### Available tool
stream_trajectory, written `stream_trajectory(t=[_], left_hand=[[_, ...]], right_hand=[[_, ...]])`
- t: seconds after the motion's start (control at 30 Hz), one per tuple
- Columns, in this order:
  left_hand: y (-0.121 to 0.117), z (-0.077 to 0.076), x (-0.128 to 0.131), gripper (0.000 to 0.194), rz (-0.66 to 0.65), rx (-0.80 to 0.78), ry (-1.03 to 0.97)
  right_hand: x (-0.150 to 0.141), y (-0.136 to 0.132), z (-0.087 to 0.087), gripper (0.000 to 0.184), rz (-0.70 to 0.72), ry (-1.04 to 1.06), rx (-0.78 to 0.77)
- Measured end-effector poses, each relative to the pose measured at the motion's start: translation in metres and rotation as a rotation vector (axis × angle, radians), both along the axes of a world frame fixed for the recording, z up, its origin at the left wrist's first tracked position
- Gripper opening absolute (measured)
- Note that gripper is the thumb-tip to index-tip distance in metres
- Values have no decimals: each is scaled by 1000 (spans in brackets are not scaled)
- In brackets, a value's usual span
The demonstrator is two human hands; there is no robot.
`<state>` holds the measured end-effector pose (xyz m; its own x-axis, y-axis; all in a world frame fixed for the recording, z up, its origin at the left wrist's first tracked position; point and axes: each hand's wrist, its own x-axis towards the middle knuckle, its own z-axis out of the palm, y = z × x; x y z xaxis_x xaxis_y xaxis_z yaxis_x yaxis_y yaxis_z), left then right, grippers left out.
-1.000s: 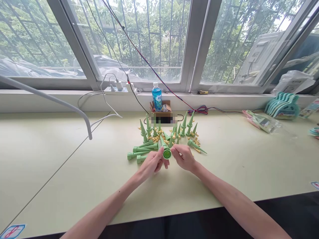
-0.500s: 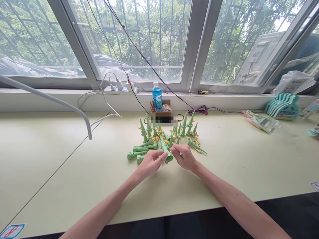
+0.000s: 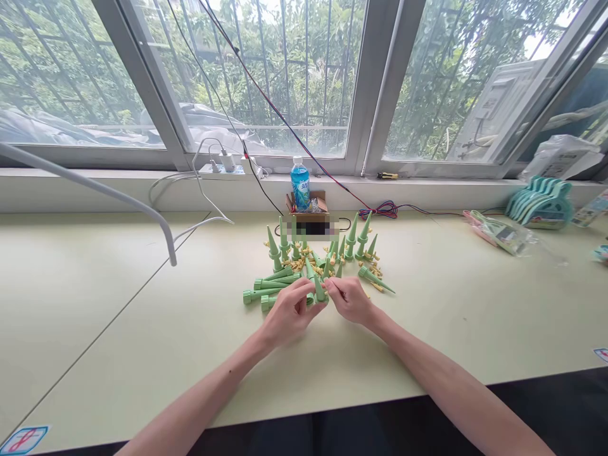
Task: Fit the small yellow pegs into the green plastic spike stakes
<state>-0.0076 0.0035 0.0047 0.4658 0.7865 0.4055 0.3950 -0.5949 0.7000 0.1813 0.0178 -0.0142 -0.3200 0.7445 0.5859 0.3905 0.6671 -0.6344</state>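
My left hand [image 3: 291, 311] is closed around the lower end of a green plastic plant-watering spike [image 3: 319, 289], whose pointed tip is up. My right hand [image 3: 350, 299] is pinched close against the spike's right side; what its fingertips hold, if anything, is hidden. Behind my hands stand several more green spikes [image 3: 351, 237] with points up. Others, such as the green spike with a ribbed cap [image 3: 259, 296], lie on their sides to the left. Small yellow valve-like pieces [image 3: 299, 266] are scattered among them. Another green spike [image 3: 376, 279] lies by my right hand.
A blue-liquid bottle [image 3: 300, 185] stands at a small cardboard box [image 3: 322, 206] behind the spikes. A thick grey cable [image 3: 118, 196] arches over the table's left side. Bagged items [image 3: 503, 231] and teal hangers [image 3: 539, 202] are at the back right, beside coiled wires [image 3: 384, 209].
The spike in my left hand has turned from its round open end facing me to its point facing up. My left hand's grip has shifted; my right hand stays pinched beside it.
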Motion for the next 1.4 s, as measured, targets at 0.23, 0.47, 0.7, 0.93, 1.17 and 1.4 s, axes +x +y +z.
stream_trajectory(t=[0.23,0.47,0.7,0.93,1.17,1.4], left_hand=[[-1,-2,3,20,53,-5,5],[-3,7,5,32,146,-198,-206],[-2,13,7,58,52,-574,-335],[0,11,2,59,-43,-733,-266],[1,11,0,45,-41,-673,-292],[-1,9,0,35,17,-498,-309]], right_hand=[[-1,1,-1,48,-49,-1,27],[-1,-1,2,46,-151,71,99],[-1,-2,5,47,-137,71,126],[0,-3,5,44,8,-37,173],[0,-2,5,40,23,-26,160],[-3,-5,5,43,29,-34,114]])
